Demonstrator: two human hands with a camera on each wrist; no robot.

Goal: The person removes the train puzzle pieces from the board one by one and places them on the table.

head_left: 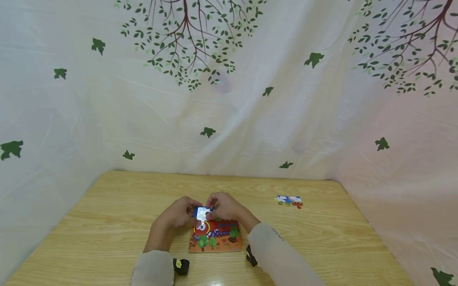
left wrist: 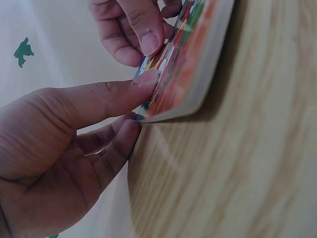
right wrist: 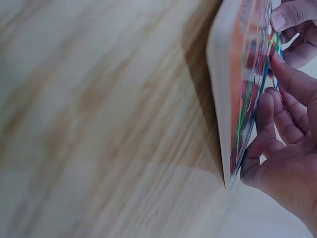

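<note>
"Pinching a blue-and-white puzzle section (head_left: 201, 213) over a wood-grain table (head_left: 322, 238): pictured with the left hand (head_left: 177, 212) at one side and the right hand (head_left: 225, 205) at the other."

"Held how on the left?"

"Gripped by the outer edge, with the thumb laid across the upper face and bent fingers underneath, closed down to a narrow gap."

"And on the right?"

"Pinched as well, near the opposite edge, with thumb and forefinger drawn close together and the remaining fingers bent."

"Placed where, relative to those hands?"

"Directly between both sets of fingertips, along the far left part of a picture board (head_left: 214, 249); either touching or just above, impossible to tell which."

"Printed with what, down there?"

"Decorated in red and orange, with big cartoon eyes and green trees; resting on the table, mostly nearer the body than both hands."

"And farther out?"

"Look well to the right of the right hand for loose puzzle pieces (head_left: 286, 199) in blue, white, green and red, and behind the table for a pale backdrop (head_left: 236, 147) patterned with branches and leaves."
</note>
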